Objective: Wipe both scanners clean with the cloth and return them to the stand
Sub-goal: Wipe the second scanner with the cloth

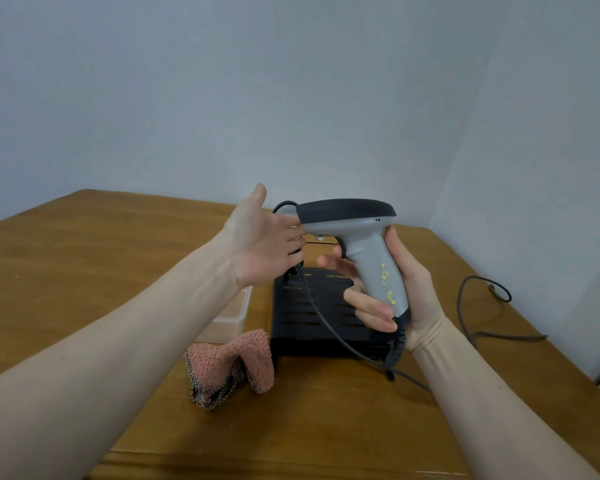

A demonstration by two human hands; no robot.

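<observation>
Wiping looks not yet begun: the right hand (400, 289) grips a scanner (361, 233) with yellow specks above the stand (312, 313), the left hand (267, 237) spreads open beside its head, the cloth (232, 365) lies unused mid-counter (84, 254).

- Your left hand (264, 242) covers the front end of the scanner (357, 237), so you cannot see its window.
- The left hand's fingertips are lost behind the scanner head (touching it or not, you cannot tell).
- Your left forearm hides most of the clear plastic box (234, 318); its contents are unreadable.
- The stand (312, 317) is partly screened by your right hand (400, 292).
- The second scanner shows only as a sliver behind your left hand.
- The grey cable (478, 306) runs out of frame at the right edge.
</observation>
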